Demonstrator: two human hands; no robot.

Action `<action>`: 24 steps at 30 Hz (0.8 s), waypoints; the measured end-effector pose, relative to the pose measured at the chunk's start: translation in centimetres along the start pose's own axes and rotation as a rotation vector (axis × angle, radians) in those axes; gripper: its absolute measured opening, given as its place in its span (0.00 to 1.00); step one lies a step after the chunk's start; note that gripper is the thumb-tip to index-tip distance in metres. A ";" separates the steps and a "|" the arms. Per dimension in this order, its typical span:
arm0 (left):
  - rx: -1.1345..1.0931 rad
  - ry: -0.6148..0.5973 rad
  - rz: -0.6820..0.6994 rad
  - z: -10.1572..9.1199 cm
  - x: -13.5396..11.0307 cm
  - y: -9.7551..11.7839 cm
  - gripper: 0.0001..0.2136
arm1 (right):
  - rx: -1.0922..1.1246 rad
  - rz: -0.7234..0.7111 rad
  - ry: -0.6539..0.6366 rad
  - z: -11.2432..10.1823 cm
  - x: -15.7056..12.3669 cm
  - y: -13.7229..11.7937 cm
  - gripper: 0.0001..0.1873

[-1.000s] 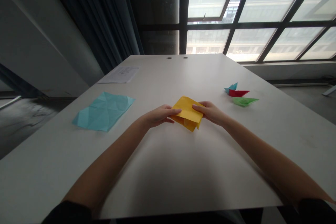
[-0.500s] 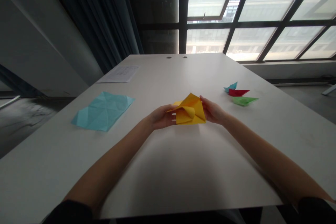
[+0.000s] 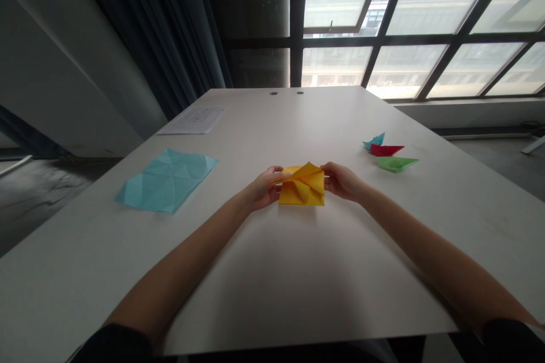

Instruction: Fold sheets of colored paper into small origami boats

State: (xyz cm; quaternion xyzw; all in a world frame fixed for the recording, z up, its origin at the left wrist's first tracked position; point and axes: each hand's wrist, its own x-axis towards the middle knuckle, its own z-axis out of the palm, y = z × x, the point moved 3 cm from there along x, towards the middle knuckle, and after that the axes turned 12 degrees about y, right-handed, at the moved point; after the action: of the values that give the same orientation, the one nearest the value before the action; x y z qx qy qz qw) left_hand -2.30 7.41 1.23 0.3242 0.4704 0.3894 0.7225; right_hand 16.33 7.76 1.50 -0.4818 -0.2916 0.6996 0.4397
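Observation:
A partly folded yellow paper (image 3: 303, 188) lies low over the middle of the white table (image 3: 298, 272). My left hand (image 3: 264, 187) pinches its left side, fingers closed on the paper. At the right edge my right hand (image 3: 341, 181) grips it the same way. The top flaps of the paper bulge up between the two hands, and its lower edge rests on or just above the tabletop.
A creased light blue sheet (image 3: 168, 179) lies flat at the left. Three small folded paper boats, teal (image 3: 374, 140), red (image 3: 385, 150) and green (image 3: 397, 163), sit at the right. A white printed page (image 3: 193, 120) lies far left, near a dark curtain. Windows stand behind.
The yellow paper has gone from a tilted flat fold to an opened, puffed shape, then been pressed lower and squarer toward the table. Both hands kept hold of its sides.

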 end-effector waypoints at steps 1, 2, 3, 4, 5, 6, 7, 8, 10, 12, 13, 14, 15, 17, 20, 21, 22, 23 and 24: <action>0.024 -0.023 -0.029 0.1 -0.2 0.0 0.16 | -0.025 0.001 0.007 0.0 0.0 0.1 0.06; 0.052 -0.049 -0.065 0.1 -0.4 0.0 0.16 | -0.053 -0.003 0.009 0.0 -0.1 0.2 0.06; 0.081 -0.071 -0.100 0.2 -0.5 -0.1 0.14 | -0.084 -0.012 0.004 0.1 -0.2 0.3 0.06; 0.107 -0.087 -0.132 0.3 -0.6 -0.2 0.13 | -0.118 -0.026 -0.010 0.2 -0.3 0.4 0.06; 0.126 -0.095 -0.152 0.3 -0.6 -0.3 0.12 | -0.160 -0.047 -0.027 0.4 -0.4 0.4 0.06; 0.133 -0.097 -0.155 0.4 -0.6 -0.4 0.12 | -0.211 -0.075 -0.038 0.5 -0.5 0.4 0.07; 0.127 -0.093 -0.142 0.3 -0.5 -0.4 0.11 | -0.274 -0.115 -0.032 0.5 -0.5 0.3 0.08; 0.112 -0.083 -0.119 0.3 -0.4 -0.4 0.10 | -0.347 -0.176 -0.002 0.5 -0.6 0.0 0.10; 0.058 -0.037 -0.063 0.1 0.0 -0.2 0.07 | -0.501 -0.371 0.127 0.2 -0.7 -0.9 0.13; 0.001 0.032 -0.028 -0.1 0.2 0.0 0.05 | -0.639 -0.619 0.251 0.0 -1.1 -2.0 0.15; -0.020 0.072 -0.018 -0.3 0.3 0.0 0.04 | -0.703 -0.735 0.274 0.0 -1.5 -2.6 0.15; -0.037 0.109 -0.012 -0.4 0.4 0.1 0.04 | -0.769 -0.832 0.264 0.2 -1.9 -3.0 0.15; -0.051 0.140 -0.009 -0.4 0.4 0.2 0.05 | -0.845 -0.910 0.224 0.4 -2.4 -3.2 0.16; -0.061 0.174 -0.011 -0.4 0.4 0.2 0.05 | -1.011 -1.031 0.121 1.1 -3.3 -3.3 0.16; -0.019 0.156 -0.007 -0.2 0.4 0.2 0.06 | -1.260 -1.148 0.007 2.0 -4.2 -2.7 0.17; 0.007 0.149 0.000 -0.2 0.3 0.1 0.06 | -1.316 -1.162 -0.009 2.2 -4.3 -2.5 0.17; 0.031 0.143 0.007 -0.1 0.3 0.1 0.06 | -1.352 -1.167 -0.016 2.3 -4.3 -2.2 0.16; 0.049 0.142 0.014 -0.1 0.3 0.1 0.06 | -1.369 -1.168 -0.015 2.3 -4.3 -2.0 0.16; 0.056 0.144 0.020 -0.2 0.4 0.1 0.05 | -1.371 -1.171 -0.009 2.3 -4.2 -1.9 0.15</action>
State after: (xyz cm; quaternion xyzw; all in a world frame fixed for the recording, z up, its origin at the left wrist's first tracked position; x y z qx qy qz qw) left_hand -2.40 7.82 1.07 0.3202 0.5285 0.4055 0.6736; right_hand 15.46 4.81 5.67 -0.4099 -0.8453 0.0381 0.3407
